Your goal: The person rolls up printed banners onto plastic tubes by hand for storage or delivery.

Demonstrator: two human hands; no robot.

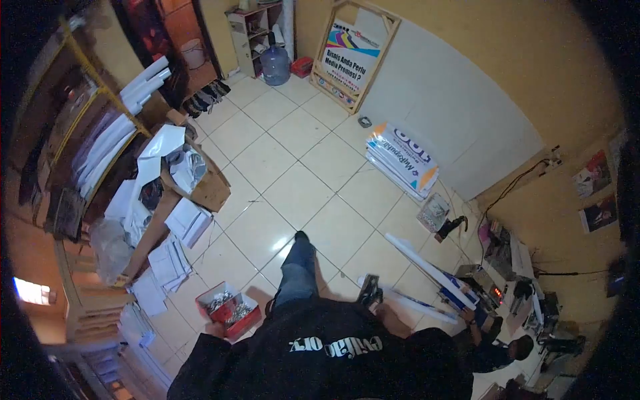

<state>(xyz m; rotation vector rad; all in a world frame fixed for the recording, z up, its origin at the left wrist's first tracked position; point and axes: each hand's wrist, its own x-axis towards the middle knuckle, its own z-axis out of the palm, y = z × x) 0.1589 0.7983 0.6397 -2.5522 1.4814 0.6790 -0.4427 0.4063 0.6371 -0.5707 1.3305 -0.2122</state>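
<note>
The left hand point(215, 328) holds a box of metal parts point(227, 310) at the left, over the floor point(280, 153). The right hand point(393, 320) holds a tool point(370, 291) at the right. Shelves point(100, 153) run along the left, with a carton point(203, 187) and paper stacks point(170, 263) before them. A water jug point(274, 63) stands by the far wall, a framed poster point(353, 57) right of it.

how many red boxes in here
2: one red box of metal bits held by the left hand; another box on the floor beside the water jug at the far wall. Others may hide in the shelf clutter.
</note>
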